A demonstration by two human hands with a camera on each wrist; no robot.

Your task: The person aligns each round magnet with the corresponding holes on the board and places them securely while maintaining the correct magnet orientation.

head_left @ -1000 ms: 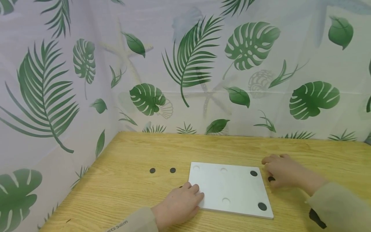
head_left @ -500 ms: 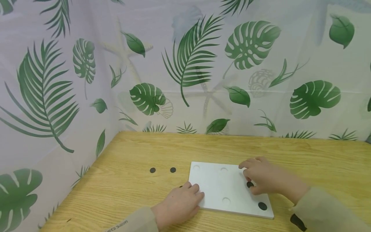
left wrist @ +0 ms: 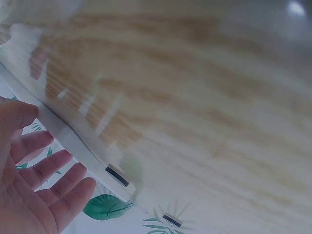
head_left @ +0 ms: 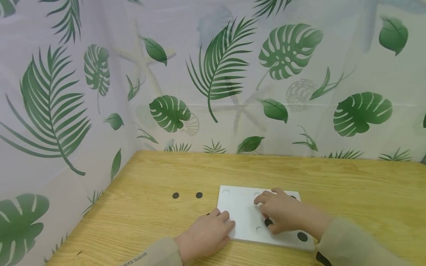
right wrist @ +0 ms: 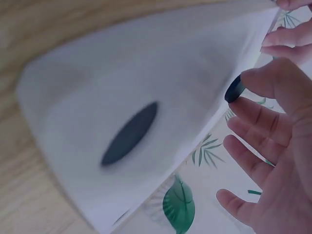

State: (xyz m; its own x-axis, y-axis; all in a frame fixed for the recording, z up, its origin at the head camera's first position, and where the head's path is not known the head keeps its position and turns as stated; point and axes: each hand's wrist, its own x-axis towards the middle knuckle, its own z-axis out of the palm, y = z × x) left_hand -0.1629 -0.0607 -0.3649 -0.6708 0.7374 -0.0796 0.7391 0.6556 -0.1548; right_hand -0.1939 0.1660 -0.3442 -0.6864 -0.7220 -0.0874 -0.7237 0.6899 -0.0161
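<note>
A white rectangular board (head_left: 243, 210) with shallow round recesses lies flat on the table. My left hand (head_left: 208, 231) rests on its left edge, fingers loosely bent. Over the board's middle, my right hand (head_left: 286, 212) pinches a black disc (head_left: 268, 222) between thumb and index finger; the right wrist view shows this disc (right wrist: 235, 89) tilted, the other fingers spread. Another black disc (head_left: 302, 236) sits at the board's near right corner. The far right disc (head_left: 293, 197) is mostly hidden behind my right hand. Empty recesses show at the far left, far middle and near middle.
Two black discs, one (head_left: 175, 195) farther left and one (head_left: 199, 195) nearer the board, lie on the wooden table (head_left: 149, 221). A third disc (head_left: 208, 214) peeks out behind my left hand. A leaf-patterned cloth (head_left: 226, 111) hangs behind and at the left.
My right hand has carried the pinched black disc leftward from beside the board's right edge to over its middle. My left hand has stayed at the left edge.
</note>
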